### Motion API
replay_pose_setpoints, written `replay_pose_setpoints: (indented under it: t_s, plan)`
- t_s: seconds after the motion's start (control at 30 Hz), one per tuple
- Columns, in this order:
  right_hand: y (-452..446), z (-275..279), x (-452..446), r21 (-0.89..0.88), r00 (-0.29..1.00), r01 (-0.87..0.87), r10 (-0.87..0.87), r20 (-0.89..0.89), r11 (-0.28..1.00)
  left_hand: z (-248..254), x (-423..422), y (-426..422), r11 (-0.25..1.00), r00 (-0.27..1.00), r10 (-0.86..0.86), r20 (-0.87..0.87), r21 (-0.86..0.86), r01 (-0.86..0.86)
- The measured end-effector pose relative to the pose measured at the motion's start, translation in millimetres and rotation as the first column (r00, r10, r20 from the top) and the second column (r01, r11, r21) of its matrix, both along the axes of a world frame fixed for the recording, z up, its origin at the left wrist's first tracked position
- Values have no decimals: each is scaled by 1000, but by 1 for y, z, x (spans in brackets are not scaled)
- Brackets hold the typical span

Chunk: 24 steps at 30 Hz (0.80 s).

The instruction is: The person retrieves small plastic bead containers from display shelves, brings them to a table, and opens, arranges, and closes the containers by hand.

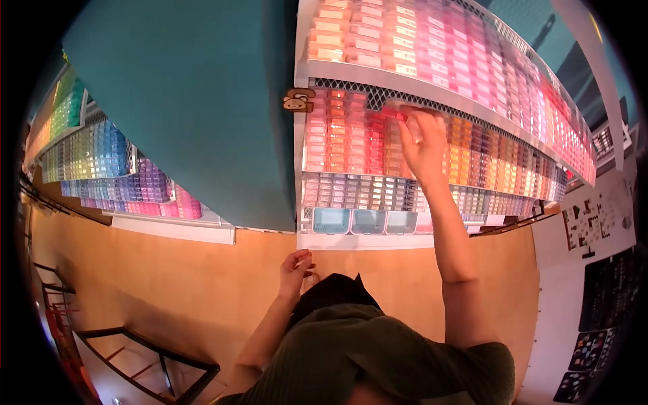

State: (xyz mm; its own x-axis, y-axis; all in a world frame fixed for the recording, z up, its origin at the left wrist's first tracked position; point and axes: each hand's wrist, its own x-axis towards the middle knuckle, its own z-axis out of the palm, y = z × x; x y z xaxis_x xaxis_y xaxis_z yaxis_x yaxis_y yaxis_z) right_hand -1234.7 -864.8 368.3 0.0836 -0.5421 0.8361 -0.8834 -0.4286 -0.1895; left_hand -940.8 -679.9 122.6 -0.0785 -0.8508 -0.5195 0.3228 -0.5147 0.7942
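Observation:
My right hand [425, 142] is raised to the second tier of a tall shelf rack. Its fingers are closed around a small clear box with red contents [399, 116], at the top of a column of similar boxes [375, 142]. Part of the box is hidden by the fingers. Down near my waist, my left hand [294, 271] has its fingers curled in. Something pale and clear may lie at its fingertips, but it is too small to name.
Sloped white shelves [405, 79] hold rows of small boxes sorted by colour. Light blue bins [331, 221] line the bottom. A teal panel [202, 101] stands left of the rack, with another colourful rack [108, 148] beyond. A black-framed stand [152, 354] is at lower left.

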Motion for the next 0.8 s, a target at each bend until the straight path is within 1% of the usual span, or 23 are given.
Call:
replay_pose_setpoints:
  t_s: [0.07,0.1,0.2,0.23,0.33,0.43,0.53,0.63,0.73,0.8]
  plan:
    - [-31,-7,-4,-37,997,19,-22,-67,999,9,1,-6,999,999,31,9,26,-31]
    - [-42,-13,-2,-9,999,33,-33,-27,999,8,1,-9,998,999,45,11,33,-46]
    - [-65,-22,-9,105,967,77,-48,-249,991,0,0,-6,993,995,97,6,60,-97]
    - [-66,-24,-10,183,969,65,-18,-246,981,-1,-1,-5,991,993,119,3,67,-118]
    - [-68,-19,-15,283,963,62,18,-270,957,10,-9,-5,978,983,185,0,96,-185]
    - [-78,-10,-8,353,949,179,-66,-309,918,13,-19,-8,969,976,219,-5,114,-217]
    - [-89,-2,3,535,989,26,55,-136,844,23,-31,-14,967,972,234,-5,106,-232]
    - [-104,-11,5,658,996,-84,71,46,749,33,-39,-26,974,975,220,-11,57,-219]
    - [-96,-19,6,406,999,-38,46,-10,913,50,-47,-45,986,988,157,-3,-48,-157]
    - [-90,-30,-2,141,984,-117,133,-114,983,71,-56,-64,981,995,85,-58,-169,-94]
